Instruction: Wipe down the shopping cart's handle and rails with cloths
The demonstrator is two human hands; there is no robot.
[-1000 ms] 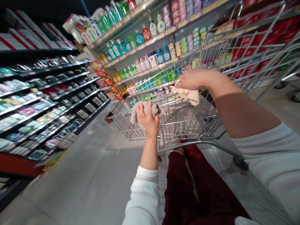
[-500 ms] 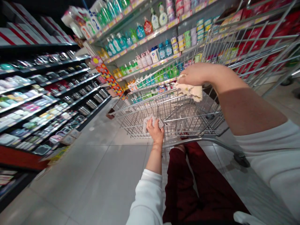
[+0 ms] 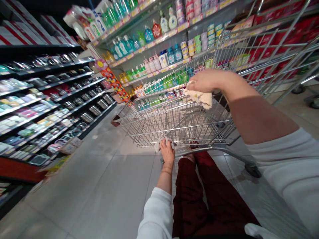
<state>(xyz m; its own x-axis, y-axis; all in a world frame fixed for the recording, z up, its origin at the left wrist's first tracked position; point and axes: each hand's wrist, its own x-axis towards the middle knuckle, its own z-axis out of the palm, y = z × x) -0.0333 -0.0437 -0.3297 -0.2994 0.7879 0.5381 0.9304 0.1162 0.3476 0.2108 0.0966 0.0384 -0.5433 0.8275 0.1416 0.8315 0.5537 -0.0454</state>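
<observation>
My left hand (image 3: 167, 151) is closed on a greyish cloth (image 3: 158, 145), pressed against the lower side wires of a metal shopping cart (image 3: 159, 122). Higher up, my right hand (image 3: 203, 80) grips a cream cloth (image 3: 199, 98) with dark spots, at the cart's upper side rail. Part of that cloth hangs down over the wires. The fingertips of my right hand are partly hidden by the cloth and the back of the hand. Through the wire mesh, no goods show inside the basket.
Behind the cart stand shelves of pump bottles (image 3: 149, 33) and tubs. To the left is a rack with metal containers (image 3: 94, 111) and packaged goods. A cart wheel (image 3: 253, 169) rests on the tiled floor (image 3: 107, 192) beside my legs. More cart wheels (image 3: 314, 101) show at far right.
My left hand has moved down with the greyish cloth, from the middle of the cart's side to its bottom edge. My right hand stays at the upper rail with its cloth.
</observation>
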